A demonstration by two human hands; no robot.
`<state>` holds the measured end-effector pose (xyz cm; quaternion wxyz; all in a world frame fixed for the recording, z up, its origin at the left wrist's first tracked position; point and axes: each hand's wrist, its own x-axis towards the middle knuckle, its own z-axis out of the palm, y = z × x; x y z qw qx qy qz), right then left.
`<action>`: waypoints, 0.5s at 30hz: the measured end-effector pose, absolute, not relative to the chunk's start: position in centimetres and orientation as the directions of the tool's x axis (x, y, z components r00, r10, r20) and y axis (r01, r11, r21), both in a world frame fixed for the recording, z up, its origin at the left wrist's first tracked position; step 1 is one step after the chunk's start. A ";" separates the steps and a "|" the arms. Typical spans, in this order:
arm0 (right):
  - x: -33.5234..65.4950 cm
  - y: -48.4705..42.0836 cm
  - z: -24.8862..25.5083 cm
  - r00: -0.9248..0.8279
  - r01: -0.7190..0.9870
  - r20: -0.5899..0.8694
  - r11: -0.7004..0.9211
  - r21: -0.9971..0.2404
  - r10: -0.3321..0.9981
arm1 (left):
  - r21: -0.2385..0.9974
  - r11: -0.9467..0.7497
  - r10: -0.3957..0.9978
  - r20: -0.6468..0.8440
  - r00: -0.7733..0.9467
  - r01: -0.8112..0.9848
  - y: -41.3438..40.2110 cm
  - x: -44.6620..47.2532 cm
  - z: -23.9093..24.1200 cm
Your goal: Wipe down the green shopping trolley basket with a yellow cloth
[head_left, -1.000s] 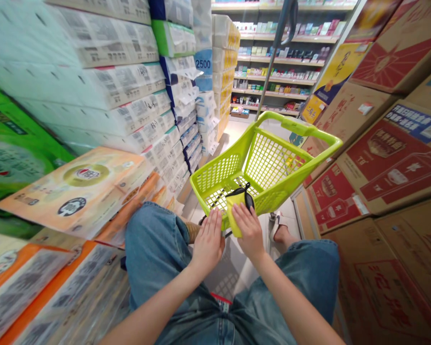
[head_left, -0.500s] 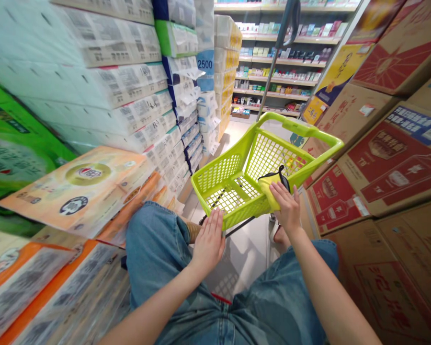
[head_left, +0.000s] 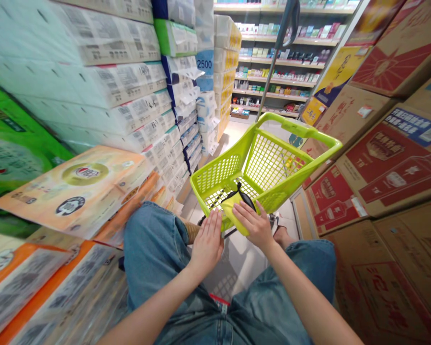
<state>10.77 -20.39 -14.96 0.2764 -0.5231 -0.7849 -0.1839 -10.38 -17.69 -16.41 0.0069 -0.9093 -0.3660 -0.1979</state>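
Note:
My left hand (head_left: 209, 237) rests at the near left corner of a lime-green shopping cart basket (head_left: 217, 165). Its fingers lie straight and side by side over the rim; its thumb is hidden. In my right hand (head_left: 255, 225) is a yellow cloth (head_left: 234, 207) with black edging and a black loop. The fingers press it over the near rim, close to my left hand, with the thumb apart on the right. Part of the cloth hangs over the outer side of the basket. The basket's lattice floor shows beyond it.
Packs of tissue (head_left: 132, 91) are stacked high on the left, with an orange box (head_left: 93, 177) near my left knee. Cardboard cartons (head_left: 391, 158) line the right side. Shelves of small goods (head_left: 280, 62) and a slanted pole (head_left: 273, 72) stand beyond the cart.
My right hand has slid left along the near rim with the yellow cloth, coming close to my left hand. My left hand and the cart have hardly moved.

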 end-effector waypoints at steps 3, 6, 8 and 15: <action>16.5 -19.7 -14.0 -0.217 0.962 0.637 0.273 0.011 0.740 | 0.115 -0.730 0.661 0.371 0.652 0.674 -17.7 -10.3 -16.4; 20.1 -19.1 -13.5 -0.050 0.994 0.660 0.101 -0.040 0.750 | 0.108 -0.722 0.664 0.386 0.641 0.683 -17.7 -10.3 -16.4; 20.0 -18.8 -13.5 0.084 0.993 0.680 -0.008 -0.115 0.728 | 0.110 -0.720 0.665 0.392 0.636 0.685 -17.8 -10.2 -16.5; 7.4 -20.2 -15.2 0.104 0.965 0.661 0.086 -0.248 0.744 | 0.128 -0.717 0.673 0.381 0.634 0.685 -17.9 -10.1 -16.5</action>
